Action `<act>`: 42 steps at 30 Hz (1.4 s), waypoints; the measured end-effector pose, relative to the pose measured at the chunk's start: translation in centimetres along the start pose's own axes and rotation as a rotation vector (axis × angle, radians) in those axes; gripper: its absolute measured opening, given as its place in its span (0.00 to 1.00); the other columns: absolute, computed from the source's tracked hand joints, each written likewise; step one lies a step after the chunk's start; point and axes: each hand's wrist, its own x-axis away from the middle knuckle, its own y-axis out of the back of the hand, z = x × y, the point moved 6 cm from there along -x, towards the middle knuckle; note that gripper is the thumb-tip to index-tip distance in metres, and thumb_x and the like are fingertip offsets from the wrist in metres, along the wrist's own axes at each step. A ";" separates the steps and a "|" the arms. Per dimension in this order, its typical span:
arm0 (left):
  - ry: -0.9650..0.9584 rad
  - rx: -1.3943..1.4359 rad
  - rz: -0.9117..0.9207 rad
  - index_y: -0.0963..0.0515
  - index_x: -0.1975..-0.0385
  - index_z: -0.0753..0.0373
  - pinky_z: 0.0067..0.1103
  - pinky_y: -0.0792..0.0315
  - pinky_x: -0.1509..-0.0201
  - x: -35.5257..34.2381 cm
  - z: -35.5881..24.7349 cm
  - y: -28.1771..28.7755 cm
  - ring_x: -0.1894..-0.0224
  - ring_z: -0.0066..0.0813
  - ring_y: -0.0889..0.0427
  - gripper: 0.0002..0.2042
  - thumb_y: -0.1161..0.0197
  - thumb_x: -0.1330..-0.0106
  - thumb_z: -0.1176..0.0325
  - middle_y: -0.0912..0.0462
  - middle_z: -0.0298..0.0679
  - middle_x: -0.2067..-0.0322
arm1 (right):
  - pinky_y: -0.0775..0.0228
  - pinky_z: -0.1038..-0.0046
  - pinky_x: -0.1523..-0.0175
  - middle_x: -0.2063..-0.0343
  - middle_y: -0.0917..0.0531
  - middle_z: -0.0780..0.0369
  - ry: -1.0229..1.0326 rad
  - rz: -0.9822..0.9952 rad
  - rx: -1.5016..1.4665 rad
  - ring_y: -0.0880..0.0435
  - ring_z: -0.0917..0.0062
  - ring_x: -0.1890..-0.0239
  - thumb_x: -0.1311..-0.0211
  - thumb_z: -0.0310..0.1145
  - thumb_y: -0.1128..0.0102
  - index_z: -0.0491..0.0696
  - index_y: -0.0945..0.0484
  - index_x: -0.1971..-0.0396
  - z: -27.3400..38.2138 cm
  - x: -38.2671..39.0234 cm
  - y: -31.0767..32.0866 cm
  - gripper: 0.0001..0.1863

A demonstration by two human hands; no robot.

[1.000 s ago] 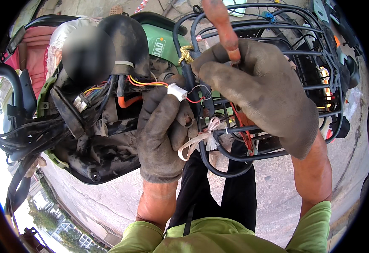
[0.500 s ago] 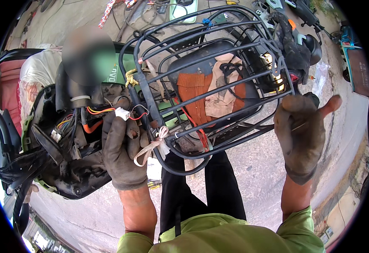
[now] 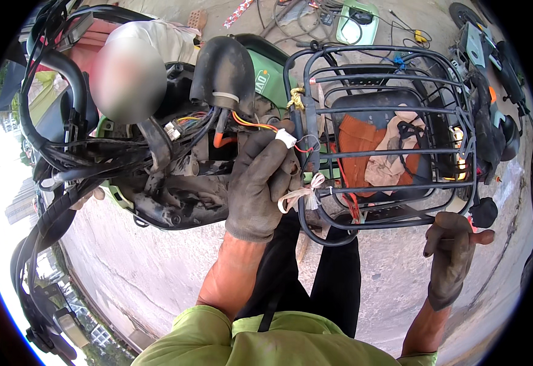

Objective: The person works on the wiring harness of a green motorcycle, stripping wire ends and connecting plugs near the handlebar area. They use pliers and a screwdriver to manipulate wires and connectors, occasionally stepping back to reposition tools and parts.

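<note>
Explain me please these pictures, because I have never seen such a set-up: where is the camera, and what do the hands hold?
There is no robot here: a person works with two gloved hands. The camera is the left one of two worn on the person's head, looking down; its fisheye lens bends straight edges near the rim.

The left hand pinches a white connector, with red and yellow wires leading into it. The right hand is apart, near the rack's lower right corner; whether it holds anything is unclear.

On the left are dirty black machine parts with black cables. Through the bars of the black metal rack you see an orange-brown cloth and a beige cloth. A pale green part lies on the ground beyond.
</note>
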 end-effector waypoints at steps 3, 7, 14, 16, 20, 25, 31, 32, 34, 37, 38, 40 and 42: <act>-0.012 0.067 0.031 0.24 0.50 0.66 0.17 0.21 0.71 0.0 0.3 -0.1 0.79 0.14 0.28 0.11 0.42 0.27 0.69 0.26 0.32 0.74 | 0.39 0.80 0.71 0.76 0.20 0.59 -0.020 0.085 0.022 0.29 0.83 0.80 0.29 0.53 0.48 0.38 0.22 0.52 1.4 -0.8 -0.7 0.29; -0.063 0.044 0.026 0.23 0.49 0.67 0.15 0.19 0.67 0.0 0.1 -0.2 0.73 0.14 0.24 0.12 0.42 0.27 0.70 0.25 0.32 0.72 | 0.39 0.83 0.77 0.74 0.18 0.56 0.006 0.203 0.055 0.28 0.84 0.82 0.34 0.51 0.43 0.36 0.22 0.51 3.2 -2.5 -2.9 0.29; -0.067 -0.071 0.065 0.30 0.41 0.70 0.22 0.19 0.59 0.1 0.0 0.2 0.75 0.17 0.24 0.19 0.48 0.23 0.62 0.23 0.34 0.71 | 0.38 0.83 0.78 0.72 0.16 0.56 -0.032 0.305 0.033 0.28 0.86 0.83 0.33 0.43 0.44 0.35 0.22 0.49 4.6 -4.8 -5.4 0.25; -0.009 0.052 0.072 0.30 0.38 0.68 0.22 0.20 0.60 0.1 0.1 -0.1 0.82 0.14 0.34 0.20 0.48 0.22 0.62 0.26 0.31 0.73 | 0.37 0.83 0.76 0.71 0.16 0.56 -0.026 0.303 0.019 0.28 0.86 0.82 0.30 0.40 0.46 0.36 0.22 0.48 4.5 -4.7 -5.2 0.22; -0.061 0.065 0.041 0.30 0.37 0.67 0.28 0.18 0.54 0.5 0.6 0.7 0.84 0.14 0.39 0.20 0.49 0.23 0.63 0.28 0.29 0.72 | 0.37 0.82 0.75 0.69 0.16 0.58 -0.047 0.338 0.002 0.28 0.86 0.81 0.28 0.39 0.47 0.36 0.22 0.47 3.9 -4.7 -4.2 0.21; -0.135 0.003 -0.044 0.33 0.34 0.69 0.33 0.19 0.45 2.2 0.7 0.7 0.79 0.14 0.33 0.22 0.49 0.22 0.63 0.27 0.30 0.69 | 0.34 0.81 0.73 0.69 0.16 0.59 -0.042 0.320 0.033 0.27 0.85 0.79 0.28 0.39 0.47 0.36 0.23 0.46 4.1 -4.7 -3.1 0.21; -0.295 -0.059 -0.099 0.35 0.34 0.72 0.26 0.21 0.51 5.5 0.7 0.9 0.69 0.21 0.21 0.23 0.48 0.23 0.64 0.18 0.40 0.60 | 0.32 0.80 0.70 0.67 0.16 0.59 -0.064 0.363 0.049 0.23 0.84 0.75 0.28 0.38 0.48 0.37 0.23 0.45 4.0 -4.5 -2.4 0.21; -0.324 -0.068 -0.107 0.35 0.34 0.72 0.25 0.22 0.51 6.1 0.8 1.0 0.68 0.22 0.20 0.23 0.48 0.23 0.64 0.17 0.42 0.58 | 0.32 0.80 0.70 0.66 0.16 0.59 -0.072 0.374 0.060 0.23 0.84 0.74 0.28 0.37 0.48 0.37 0.24 0.45 3.8 -4.5 -2.3 0.21; -0.370 -0.057 -0.100 0.36 0.33 0.72 0.23 0.22 0.51 7.2 1.0 1.1 0.62 0.28 0.15 0.24 0.46 0.23 0.64 0.16 0.46 0.55 | 0.31 0.80 0.69 0.66 0.16 0.59 -0.094 0.398 0.060 0.22 0.84 0.73 0.27 0.36 0.49 0.37 0.23 0.45 3.9 -4.5 -2.4 0.20; -0.379 0.019 -0.160 0.36 0.33 0.72 0.23 0.22 0.49 8.7 1.6 1.4 0.60 0.29 0.14 0.24 0.46 0.24 0.64 0.16 0.46 0.55 | 0.31 0.80 0.67 0.66 0.16 0.60 -0.107 0.416 0.080 0.21 0.84 0.73 0.27 0.34 0.50 0.38 0.23 0.45 4.1 -4.4 -2.7 0.19; -0.386 0.032 -0.175 0.35 0.34 0.71 0.23 0.22 0.50 8.9 1.6 1.4 0.60 0.29 0.14 0.23 0.45 0.24 0.65 0.16 0.46 0.55 | 0.31 0.80 0.67 0.67 0.16 0.60 -0.109 0.417 0.089 0.21 0.84 0.72 0.27 0.34 0.50 0.38 0.23 0.45 4.1 -4.3 -2.8 0.19; -0.387 0.062 -0.209 0.32 0.35 0.69 0.22 0.22 0.52 9.5 1.9 1.4 0.60 0.29 0.14 0.22 0.43 0.25 0.67 0.16 0.45 0.56 | 0.31 0.80 0.67 0.67 0.16 0.60 -0.105 0.447 0.111 0.21 0.83 0.72 0.27 0.34 0.50 0.37 0.23 0.46 4.5 -4.1 -3.0 0.19; -0.355 0.071 -0.214 0.31 0.36 0.69 0.22 0.22 0.52 9.9 2.6 2.2 0.60 0.28 0.14 0.21 0.43 0.25 0.67 0.16 0.44 0.56 | 0.30 0.80 0.67 0.68 0.16 0.59 -0.108 0.457 0.132 0.21 0.83 0.73 0.27 0.34 0.50 0.37 0.23 0.47 4.7 -3.8 -2.9 0.18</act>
